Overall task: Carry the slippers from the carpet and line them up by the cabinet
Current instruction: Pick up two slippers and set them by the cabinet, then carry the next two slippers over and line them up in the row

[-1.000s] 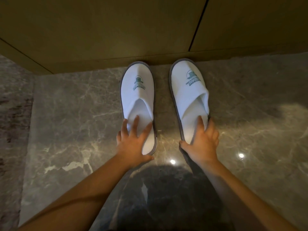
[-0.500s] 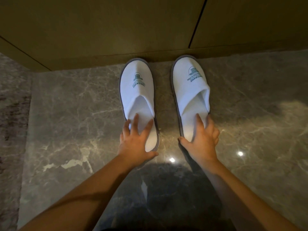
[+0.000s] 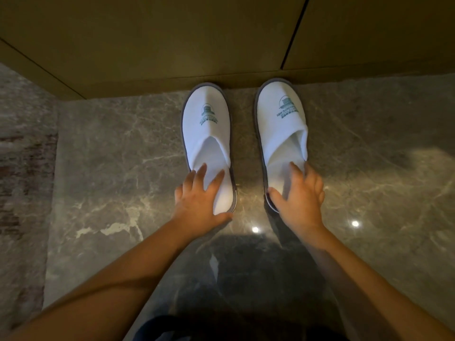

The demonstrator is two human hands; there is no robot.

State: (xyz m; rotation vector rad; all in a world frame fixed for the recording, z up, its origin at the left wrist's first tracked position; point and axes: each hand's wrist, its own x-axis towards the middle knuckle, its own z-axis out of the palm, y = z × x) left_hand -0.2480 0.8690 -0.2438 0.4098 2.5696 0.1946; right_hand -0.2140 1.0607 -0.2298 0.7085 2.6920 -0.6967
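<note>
Two white slippers with grey soles and a green logo lie side by side on the marble floor, toes against the base of the wooden cabinet [image 3: 172,40]. My left hand [image 3: 199,198] rests flat on the heel end of the left slipper [image 3: 206,124], fingers spread and straight. My right hand [image 3: 300,198] lies on the heel end of the right slipper [image 3: 280,114], fingers extended, thumb at the inner sole edge. The heels are partly hidden under my hands.
Glossy brown marble floor [image 3: 118,168] spreads on both sides of the slippers. A patterned carpet edge [image 3: 22,168] runs down the far left. The cabinet front fills the top, with a dark door seam [image 3: 295,33].
Both slippers have slid a little forward toward the cabinet under my hands, the right one now touching its base. My hands keep the same flat pose.
</note>
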